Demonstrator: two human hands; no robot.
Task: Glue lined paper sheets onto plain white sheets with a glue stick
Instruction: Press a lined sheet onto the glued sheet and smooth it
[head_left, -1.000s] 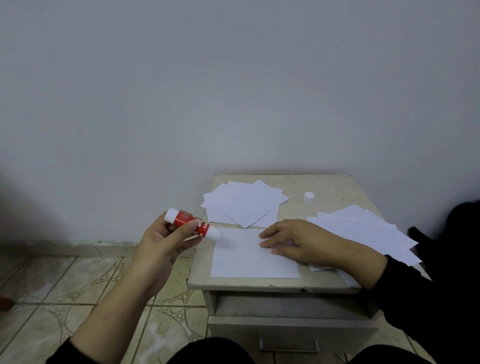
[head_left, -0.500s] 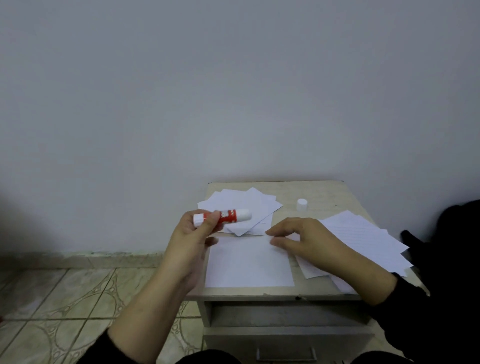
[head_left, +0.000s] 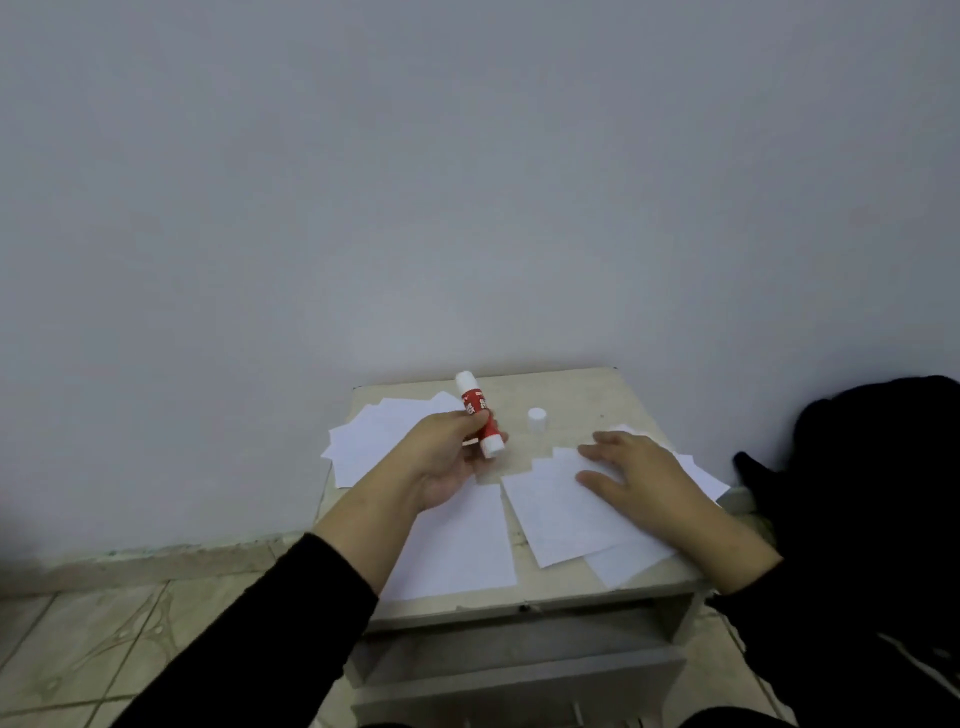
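I see the red glue stick pinched in my left hand above the nightstand, near its back edge. My right hand lies flat on the probably lined sheets at its right edge.

We're looking down at a small beige nightstand pushed against a plain grey wall. Our left hand grips a red and white glue stick, tilted, raised above a plain white sheet lying at the front. Our right hand rests flat with fingers spread on the stack of lined sheets at the right side. The white cap stands alone near the back, and a fanned pile of white sheets sits back left. Tiled floor below.
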